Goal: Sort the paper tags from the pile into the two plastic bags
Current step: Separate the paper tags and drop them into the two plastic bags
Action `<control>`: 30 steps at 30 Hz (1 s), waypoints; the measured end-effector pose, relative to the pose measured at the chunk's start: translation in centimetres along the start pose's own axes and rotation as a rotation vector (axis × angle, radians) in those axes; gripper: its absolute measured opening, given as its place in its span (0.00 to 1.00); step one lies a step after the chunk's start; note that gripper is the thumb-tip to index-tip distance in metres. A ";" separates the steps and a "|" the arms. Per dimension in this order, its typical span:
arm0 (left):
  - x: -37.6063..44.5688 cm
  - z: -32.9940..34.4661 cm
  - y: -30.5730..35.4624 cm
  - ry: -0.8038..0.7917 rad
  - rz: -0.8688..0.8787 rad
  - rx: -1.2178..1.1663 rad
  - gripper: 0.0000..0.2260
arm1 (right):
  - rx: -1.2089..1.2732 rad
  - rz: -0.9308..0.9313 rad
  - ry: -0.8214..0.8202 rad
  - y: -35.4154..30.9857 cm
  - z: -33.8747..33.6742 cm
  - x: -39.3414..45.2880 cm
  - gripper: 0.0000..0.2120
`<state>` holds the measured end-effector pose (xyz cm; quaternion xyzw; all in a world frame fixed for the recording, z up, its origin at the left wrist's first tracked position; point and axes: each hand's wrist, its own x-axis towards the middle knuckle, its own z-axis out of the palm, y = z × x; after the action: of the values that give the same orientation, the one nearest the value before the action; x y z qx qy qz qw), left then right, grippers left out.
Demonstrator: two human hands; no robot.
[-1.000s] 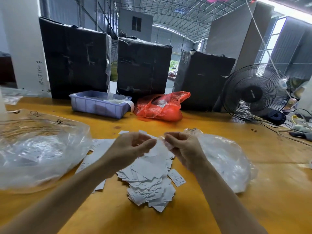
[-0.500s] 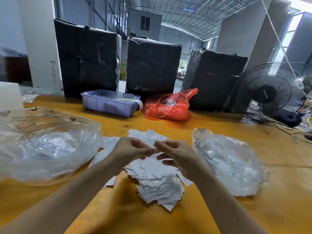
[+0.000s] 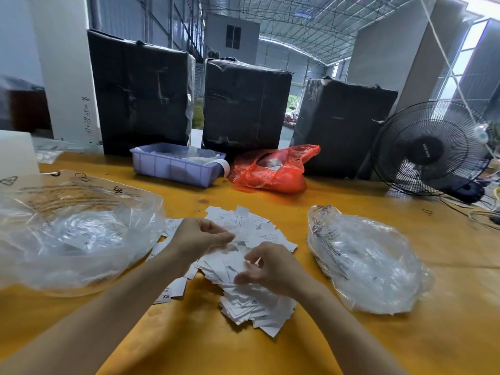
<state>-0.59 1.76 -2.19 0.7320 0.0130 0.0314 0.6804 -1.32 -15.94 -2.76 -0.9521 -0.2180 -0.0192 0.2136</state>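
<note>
Now both hands over tag pile (image 3: 243,266)

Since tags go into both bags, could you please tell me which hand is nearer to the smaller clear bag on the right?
The right hand. It sits over the tag pile, just left of that bag. The left hand is farther left, closer to the larger bag.

Daylit warehouse: black-wrapped bales (image 3: 244,104) behind a yellow table (image 3: 405,345).
</note>
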 end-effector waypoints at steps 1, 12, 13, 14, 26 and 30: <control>0.1 -0.1 -0.1 0.003 -0.005 -0.010 0.05 | -0.082 -0.018 -0.023 -0.1 0.2 0.0 0.18; 0.0 -0.1 0.2 0.003 -0.050 -0.134 0.06 | 0.617 0.181 0.234 0.8 -1.5 0.4 0.10; 0.0 -0.1 0.2 0.004 -0.053 -0.141 0.04 | 0.864 0.248 0.197 0.9 -1.8 0.4 0.08; -0.1 0.0 0.3 0.003 -0.057 -0.146 0.03 | 1.053 0.289 0.158 1.1 -2.1 0.3 0.07; -0.9 0.4 1.1 -0.083 -0.099 -0.146 0.05 | 1.119 0.178 0.239 0.8 -2.1 0.3 0.06; -1.0 0.4 1.0 -0.101 -0.099 -0.104 0.07 | 0.921 0.060 0.446 0.6 -2.0 0.2 0.06</control>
<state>-1.56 1.18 -1.22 0.6950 0.0131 -0.0384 0.7179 -0.74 -17.22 -1.17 -0.7379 -0.1255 -0.1178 0.6526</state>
